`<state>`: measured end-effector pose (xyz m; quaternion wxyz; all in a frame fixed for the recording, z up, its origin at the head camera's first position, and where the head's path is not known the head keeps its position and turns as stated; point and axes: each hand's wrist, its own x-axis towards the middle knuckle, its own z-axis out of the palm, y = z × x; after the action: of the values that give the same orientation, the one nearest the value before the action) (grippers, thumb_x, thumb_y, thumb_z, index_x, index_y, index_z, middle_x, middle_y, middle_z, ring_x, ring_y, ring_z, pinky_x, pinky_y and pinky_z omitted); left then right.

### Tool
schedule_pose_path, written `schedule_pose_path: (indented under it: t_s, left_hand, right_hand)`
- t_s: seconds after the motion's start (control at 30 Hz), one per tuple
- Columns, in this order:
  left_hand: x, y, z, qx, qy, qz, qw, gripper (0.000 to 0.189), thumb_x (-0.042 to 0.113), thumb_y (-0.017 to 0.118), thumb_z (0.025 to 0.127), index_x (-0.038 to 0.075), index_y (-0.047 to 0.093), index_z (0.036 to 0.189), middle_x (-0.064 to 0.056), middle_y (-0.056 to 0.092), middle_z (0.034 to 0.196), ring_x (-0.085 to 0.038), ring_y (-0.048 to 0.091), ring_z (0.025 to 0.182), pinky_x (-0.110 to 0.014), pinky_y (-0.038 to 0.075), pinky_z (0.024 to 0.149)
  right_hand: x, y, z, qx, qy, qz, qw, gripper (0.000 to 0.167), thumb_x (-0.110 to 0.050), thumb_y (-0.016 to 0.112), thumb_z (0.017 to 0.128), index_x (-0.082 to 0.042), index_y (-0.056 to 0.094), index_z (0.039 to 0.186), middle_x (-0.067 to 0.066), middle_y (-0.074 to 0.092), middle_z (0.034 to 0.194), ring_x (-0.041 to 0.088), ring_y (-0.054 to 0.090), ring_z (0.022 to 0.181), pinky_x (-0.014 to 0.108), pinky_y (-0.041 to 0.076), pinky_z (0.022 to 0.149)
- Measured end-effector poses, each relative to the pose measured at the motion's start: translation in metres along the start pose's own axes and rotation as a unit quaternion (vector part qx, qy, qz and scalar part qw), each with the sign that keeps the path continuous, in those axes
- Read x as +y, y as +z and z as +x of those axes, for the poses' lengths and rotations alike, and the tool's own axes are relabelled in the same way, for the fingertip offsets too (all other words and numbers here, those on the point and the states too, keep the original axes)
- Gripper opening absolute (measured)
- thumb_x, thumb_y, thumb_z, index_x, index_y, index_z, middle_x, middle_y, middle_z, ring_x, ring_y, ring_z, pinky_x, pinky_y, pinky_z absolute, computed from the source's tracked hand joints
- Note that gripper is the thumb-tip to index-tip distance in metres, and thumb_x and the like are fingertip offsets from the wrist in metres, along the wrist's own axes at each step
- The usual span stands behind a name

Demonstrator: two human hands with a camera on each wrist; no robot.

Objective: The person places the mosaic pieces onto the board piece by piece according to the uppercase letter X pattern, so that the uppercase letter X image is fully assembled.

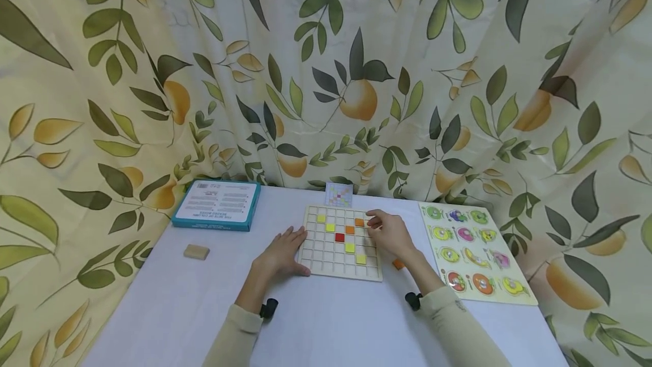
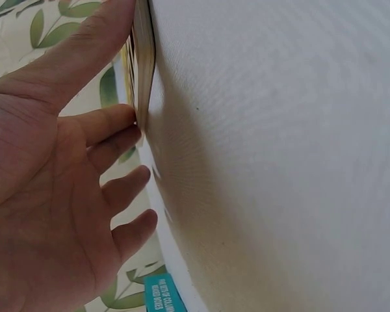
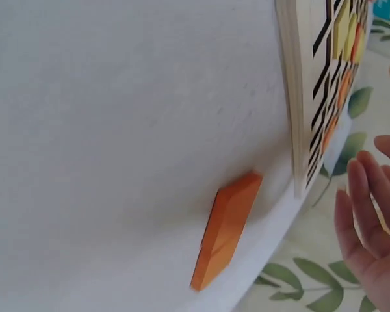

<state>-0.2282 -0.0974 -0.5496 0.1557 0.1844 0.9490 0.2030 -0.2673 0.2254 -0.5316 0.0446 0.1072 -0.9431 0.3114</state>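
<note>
A pale wooden grid board lies on the table, with several yellow tiles, one red tile and two orange tiles in its cells. Against the board's left side and near corner rests my left hand, thumb and fingers spread; the left wrist view shows its fingertips touching the board's edge. My right hand hovers at the board's far right corner. Its thumb and fingers stand apart with nothing visible between them in the right wrist view. Loose orange pieces lie on the table beside the board, under the right forearm.
Behind the board stands a small pattern card. A teal box lies at the back left, with a wooden block in front. On the right is a board of fruit pictures. A leaf-patterned curtain hangs behind the table.
</note>
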Motion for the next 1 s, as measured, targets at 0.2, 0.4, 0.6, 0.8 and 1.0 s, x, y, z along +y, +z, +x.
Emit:
schedule_pose_path:
  t_s: [0.2,0.4,0.6,0.8,1.0]
  left_hand:
    - [0.001,-0.006,0.003,0.003,0.005,-0.001,1.0,0.109,0.046,0.09,0.08,0.008,0.032,0.164,-0.008,0.026,0.172,-0.035,0.015,0.16,-0.056,0.016,0.129]
    - [0.002,-0.005,0.003,0.003,0.009,0.002,1.0,0.107,0.043,0.089,0.081,0.005,0.032,0.163,-0.009,0.026,0.172,-0.034,0.015,0.16,-0.054,0.015,0.129]
    - [0.003,-0.002,0.001,0.0,0.01,-0.001,1.0,0.106,0.043,0.09,0.081,0.004,0.034,0.162,-0.01,0.028,0.171,-0.035,0.017,0.16,-0.054,0.016,0.129]
    - [0.003,-0.001,0.0,0.002,0.006,-0.001,1.0,0.107,0.044,0.09,0.08,0.005,0.034,0.163,-0.009,0.028,0.171,-0.034,0.017,0.16,-0.053,0.016,0.129]
    - [0.003,-0.002,0.0,0.007,0.005,0.0,1.0,0.106,0.043,0.09,0.08,0.004,0.036,0.162,-0.011,0.03,0.171,-0.035,0.018,0.159,-0.054,0.017,0.129]
  right_hand:
    - [0.01,-0.016,-0.01,0.029,-0.001,-0.018,0.9994,0.037,-0.009,0.076,0.09,-0.005,0.071,0.127,0.006,0.078,0.097,0.026,0.075,0.092,0.046,0.06,0.082]
    - [0.022,-0.028,-0.023,0.026,0.024,-0.04,0.9985,0.035,-0.012,0.074,0.09,-0.004,0.072,0.124,0.006,0.077,0.097,0.026,0.073,0.092,0.046,0.06,0.082]
    - [0.038,-0.035,-0.039,0.011,0.028,-0.043,0.9986,0.035,-0.009,0.074,0.089,-0.002,0.072,0.123,0.006,0.077,0.098,0.027,0.073,0.094,0.047,0.06,0.082]
    - [0.048,-0.043,-0.051,-0.017,0.025,-0.044,0.9986,0.039,0.0,0.071,0.084,-0.001,0.072,0.123,0.011,0.077,0.104,0.032,0.072,0.099,0.05,0.059,0.085]
    - [0.053,-0.048,-0.061,-0.05,0.022,-0.05,0.9973,0.048,0.008,0.071,0.077,-0.001,0.071,0.124,0.008,0.076,0.103,0.032,0.07,0.099,0.051,0.058,0.086]
